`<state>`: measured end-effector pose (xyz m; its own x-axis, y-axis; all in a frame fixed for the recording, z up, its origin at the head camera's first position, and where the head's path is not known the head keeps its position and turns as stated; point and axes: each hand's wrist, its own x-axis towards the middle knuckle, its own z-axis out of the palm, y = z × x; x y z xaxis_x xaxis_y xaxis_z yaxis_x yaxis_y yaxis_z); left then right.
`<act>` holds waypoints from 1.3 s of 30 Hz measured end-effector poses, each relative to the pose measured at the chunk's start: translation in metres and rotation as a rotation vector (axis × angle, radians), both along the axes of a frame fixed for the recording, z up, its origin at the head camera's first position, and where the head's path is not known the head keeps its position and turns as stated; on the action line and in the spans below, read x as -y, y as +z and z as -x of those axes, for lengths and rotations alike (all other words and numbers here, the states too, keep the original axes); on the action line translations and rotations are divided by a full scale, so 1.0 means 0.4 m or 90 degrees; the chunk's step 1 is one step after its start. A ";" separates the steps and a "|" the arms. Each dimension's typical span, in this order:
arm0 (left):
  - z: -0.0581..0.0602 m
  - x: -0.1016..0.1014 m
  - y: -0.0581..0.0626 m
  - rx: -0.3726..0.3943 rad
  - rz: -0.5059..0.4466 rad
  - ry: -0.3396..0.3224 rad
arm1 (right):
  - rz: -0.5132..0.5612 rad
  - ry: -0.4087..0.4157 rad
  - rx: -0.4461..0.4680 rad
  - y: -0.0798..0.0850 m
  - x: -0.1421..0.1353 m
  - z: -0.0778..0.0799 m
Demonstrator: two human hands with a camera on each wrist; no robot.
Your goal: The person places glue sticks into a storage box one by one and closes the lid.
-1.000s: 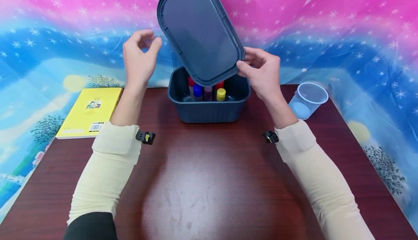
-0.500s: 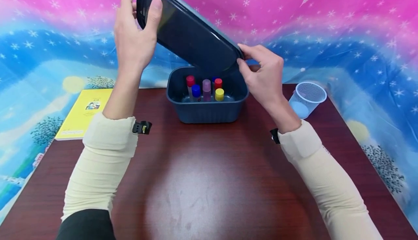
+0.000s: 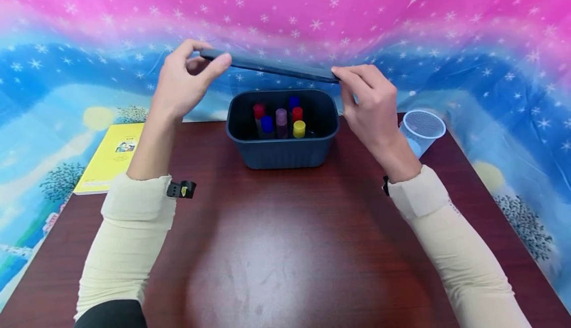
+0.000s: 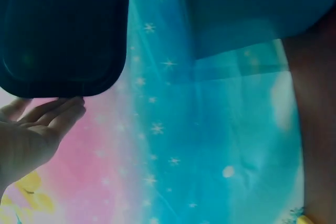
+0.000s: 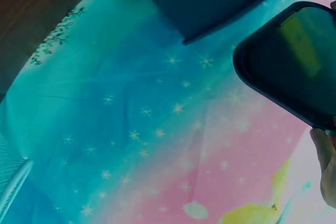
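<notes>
A dark blue-grey lid [image 3: 281,66] is held up edge-on above and behind a matching plastic box [image 3: 285,153], apart from it and sloping slightly down to the right. My left hand [image 3: 185,82] grips the lid's left end, thumb on the near side. At the other end, my right hand [image 3: 372,100] pinches the corner between thumb and fingers. Several tubes stand upright in the open box, among them a purple-capped tube [image 3: 281,120] and a yellow-capped tube [image 3: 299,129]. In the left wrist view, the lid [image 4: 63,30] shows its broad face, with fingers at its end.
A yellow book [image 3: 109,154] lies at the table's left, partly behind the left forearm. A white mesh pen cup [image 3: 424,127] stands at the right, partly hidden by the right wrist. Patterned cloth [image 3: 285,11] hangs behind the dark red table [image 3: 267,248].
The lid has gone from tilted and held by the right hand alone to nearly level between both hands. My left hand took hold of its left end, rose, then lowered.
</notes>
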<state>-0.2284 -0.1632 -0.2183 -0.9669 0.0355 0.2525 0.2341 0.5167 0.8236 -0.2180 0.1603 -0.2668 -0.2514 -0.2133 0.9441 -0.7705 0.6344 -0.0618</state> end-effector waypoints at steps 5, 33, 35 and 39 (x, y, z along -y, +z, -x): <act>-0.003 0.009 -0.044 0.029 0.050 -0.041 | -0.013 0.009 -0.022 -0.017 -0.003 0.002; -0.007 0.002 -0.161 -0.025 -0.192 -0.103 | 0.201 0.081 0.525 -0.038 -0.044 -0.025; -0.005 0.008 -0.163 0.002 -0.176 -0.100 | 0.210 0.099 0.552 -0.047 -0.048 -0.029; -0.005 0.018 -0.173 0.039 -0.138 -0.090 | 0.232 0.102 0.558 -0.069 -0.049 -0.028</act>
<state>-0.2265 -0.1704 -0.2877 -0.9700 0.1229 0.2097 0.2373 0.2919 0.9265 -0.2069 0.1800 -0.2945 -0.8924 -0.0375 0.4496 -0.4326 0.3543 -0.8291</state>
